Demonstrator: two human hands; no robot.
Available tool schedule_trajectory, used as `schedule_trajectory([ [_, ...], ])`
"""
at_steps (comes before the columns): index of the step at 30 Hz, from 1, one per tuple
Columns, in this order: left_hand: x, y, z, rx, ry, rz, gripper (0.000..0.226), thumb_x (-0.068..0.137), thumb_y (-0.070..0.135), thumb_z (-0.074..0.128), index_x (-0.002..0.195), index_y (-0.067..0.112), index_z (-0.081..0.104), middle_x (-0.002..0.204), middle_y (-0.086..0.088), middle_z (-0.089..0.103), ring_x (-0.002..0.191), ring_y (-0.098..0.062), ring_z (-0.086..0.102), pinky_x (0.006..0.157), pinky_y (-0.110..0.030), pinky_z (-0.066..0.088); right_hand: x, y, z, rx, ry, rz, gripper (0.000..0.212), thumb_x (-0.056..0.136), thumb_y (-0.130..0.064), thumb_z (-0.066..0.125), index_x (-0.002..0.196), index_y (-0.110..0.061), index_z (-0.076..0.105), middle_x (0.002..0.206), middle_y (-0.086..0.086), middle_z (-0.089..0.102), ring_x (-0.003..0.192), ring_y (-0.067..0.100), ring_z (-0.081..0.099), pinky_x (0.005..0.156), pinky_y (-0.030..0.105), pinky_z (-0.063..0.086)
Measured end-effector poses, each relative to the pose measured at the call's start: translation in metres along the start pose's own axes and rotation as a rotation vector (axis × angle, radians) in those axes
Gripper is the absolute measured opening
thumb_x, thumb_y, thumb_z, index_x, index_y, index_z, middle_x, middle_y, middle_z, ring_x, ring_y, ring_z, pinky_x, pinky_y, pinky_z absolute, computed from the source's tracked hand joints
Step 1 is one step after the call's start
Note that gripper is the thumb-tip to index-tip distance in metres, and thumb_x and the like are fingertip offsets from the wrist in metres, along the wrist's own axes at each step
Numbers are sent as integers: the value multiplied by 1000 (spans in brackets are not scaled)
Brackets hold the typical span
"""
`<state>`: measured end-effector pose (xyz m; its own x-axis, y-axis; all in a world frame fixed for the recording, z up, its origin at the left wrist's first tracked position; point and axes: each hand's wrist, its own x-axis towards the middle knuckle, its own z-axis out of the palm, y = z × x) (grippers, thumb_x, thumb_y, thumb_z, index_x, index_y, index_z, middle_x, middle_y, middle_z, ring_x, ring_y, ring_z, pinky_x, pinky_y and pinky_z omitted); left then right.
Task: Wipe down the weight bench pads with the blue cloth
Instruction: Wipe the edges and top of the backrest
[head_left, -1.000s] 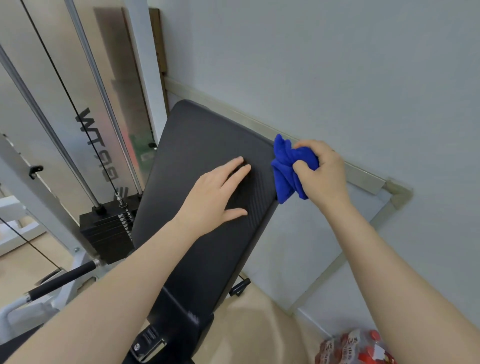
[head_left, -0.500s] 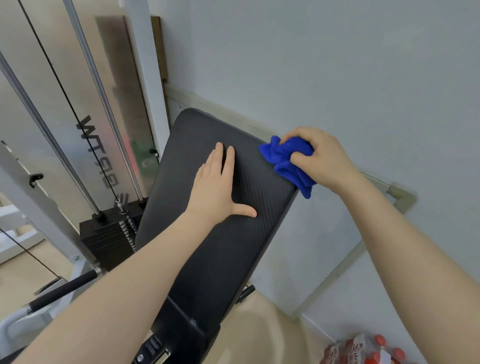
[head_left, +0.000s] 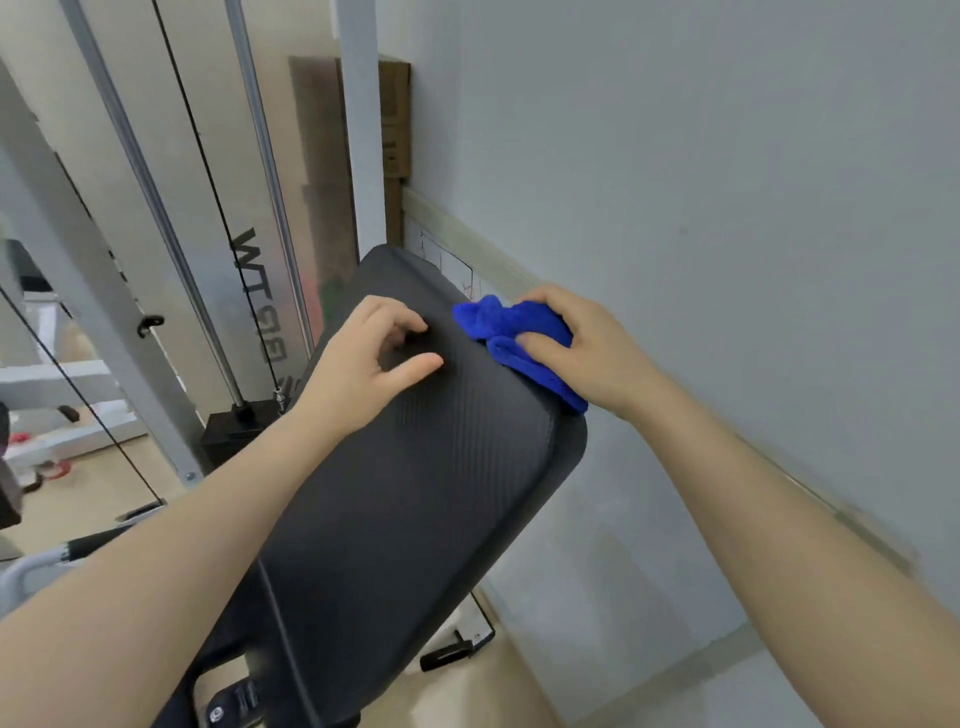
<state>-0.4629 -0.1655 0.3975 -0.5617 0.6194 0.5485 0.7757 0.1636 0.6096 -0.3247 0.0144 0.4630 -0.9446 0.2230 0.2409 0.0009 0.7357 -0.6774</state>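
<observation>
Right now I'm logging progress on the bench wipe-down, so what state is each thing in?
Cloth: bunched, pressed on the pad's right edge.
Pad: tilted up; no wet streaks that I can tell.
Right hand: closed on the cloth.
Left hand: empty, fingers curled, resting on the pad.
Weight stack: down, cable straight above it.

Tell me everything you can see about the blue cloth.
The bright blue fleecy cloth is bunched into soft folds, not spread flat. The right hand grips it, thumb pressed on top, and holds it against the right edge of the black textured bench pad, near the grey wall. One end hangs over that edge.
</observation>
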Motion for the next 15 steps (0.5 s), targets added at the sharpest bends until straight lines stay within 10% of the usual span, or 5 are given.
schedule_trajectory([
  [4, 15, 2, -1, 13, 41, -53, 23, 81, 13, 68, 102, 10, 60, 107, 5, 49, 96, 6, 48, 91, -15, 41, 3, 4, -6, 60, -122, -33, 24, 80, -30, 68, 99, -22, 54, 88, -12, 59, 76, 2, 55, 65, 15, 43],
  [8, 23, -4, -6, 204, -16, -313, 70, 79, 33, 69, 138, 12, 37, 149, -7, 29, 139, -17, 24, 113, -34, 21, 75, -2, 19, -26, -102, -126, 23, 89, -31, 57, 106, -15, 53, 101, -2, 57, 85, 10, 52, 67, 13, 39],
  [15, 32, -16, -6, 216, -117, -639, 123, 59, 68, 68, 148, 16, 1, 158, -7, -1, 145, -18, -1, 119, -38, 8, 118, 3, 29, 56, -150, -145, 23, 88, -29, 59, 102, -10, 56, 97, 2, 61, 85, 14, 56, 69, 23, 46],
])
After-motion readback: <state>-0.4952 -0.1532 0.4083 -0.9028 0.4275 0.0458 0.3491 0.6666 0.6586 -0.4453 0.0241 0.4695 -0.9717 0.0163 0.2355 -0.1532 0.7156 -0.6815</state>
